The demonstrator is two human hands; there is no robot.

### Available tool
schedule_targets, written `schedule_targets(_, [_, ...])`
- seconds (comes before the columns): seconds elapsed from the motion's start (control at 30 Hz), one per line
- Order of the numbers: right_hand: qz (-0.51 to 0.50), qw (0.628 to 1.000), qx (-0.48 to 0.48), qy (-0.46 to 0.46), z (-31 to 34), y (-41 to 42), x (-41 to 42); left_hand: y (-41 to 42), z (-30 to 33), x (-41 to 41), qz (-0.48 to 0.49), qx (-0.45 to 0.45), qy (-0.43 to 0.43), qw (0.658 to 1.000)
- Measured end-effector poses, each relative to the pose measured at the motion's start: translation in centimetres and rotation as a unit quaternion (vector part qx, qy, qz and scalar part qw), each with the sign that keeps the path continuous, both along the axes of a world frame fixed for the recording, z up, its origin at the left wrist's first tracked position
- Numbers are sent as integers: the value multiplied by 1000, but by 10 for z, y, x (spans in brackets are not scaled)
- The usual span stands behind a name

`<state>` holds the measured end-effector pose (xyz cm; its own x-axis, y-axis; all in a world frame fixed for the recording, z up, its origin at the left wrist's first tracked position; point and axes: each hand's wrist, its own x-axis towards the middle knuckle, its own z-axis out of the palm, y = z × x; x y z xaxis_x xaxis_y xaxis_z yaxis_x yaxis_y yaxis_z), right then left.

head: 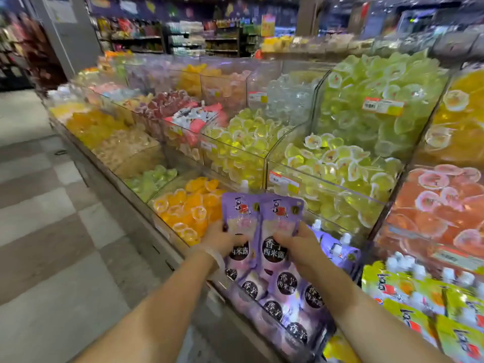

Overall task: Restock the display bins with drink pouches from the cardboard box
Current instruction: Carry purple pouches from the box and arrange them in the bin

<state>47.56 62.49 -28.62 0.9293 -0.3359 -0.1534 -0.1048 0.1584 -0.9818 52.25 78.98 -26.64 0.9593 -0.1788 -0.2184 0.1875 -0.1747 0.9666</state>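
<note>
The landmark here is the clear bin of purple pouches (264, 314), low and close to the person. Far to its left, up the row, a clear bin holds yellow jelly cups (89, 124). Nearer, just left of the purple bin, another bin is full of orange jelly cups (190, 208). Right above the purple bin, the left hand (222, 238) grips one purple drink pouch (239, 217) by its side, fingers curled round the edge. Beside it the right hand (294, 244) grips a second purple drink pouch (280, 221) the same way. The two pouches stand upright and touch each other, white caps at the top. Behind them, past the purple bin, a bin holds yellow-green jelly cups (337, 169). To the right of the purple bin, a bin is packed with yellow drink pouches (419, 297). Above those sits a bin of pink jelly cups (440, 205). No cardboard box is in view.
</note>
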Motion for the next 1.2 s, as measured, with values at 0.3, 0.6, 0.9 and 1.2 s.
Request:
schedule_targets(0.3, [-148, 972, 18, 184, -73, 17, 13, -19, -70, 69, -149, 199, 57, 967])
schedule_targets(0.6, [-253, 933, 33, 253, -90, 44, 24, -36, -119, 110, -287, 304, 86, 904])
schedule_targets(0.9, [-367, 860, -196, 296, -97, 59, 32, -31, -116, 105, -341, 395, -31, 852])
schedule_targets(1.2, [-304, 813, -402, 290, -98, 66, 20, -21, -115, 104, -442, 482, -133, 745])
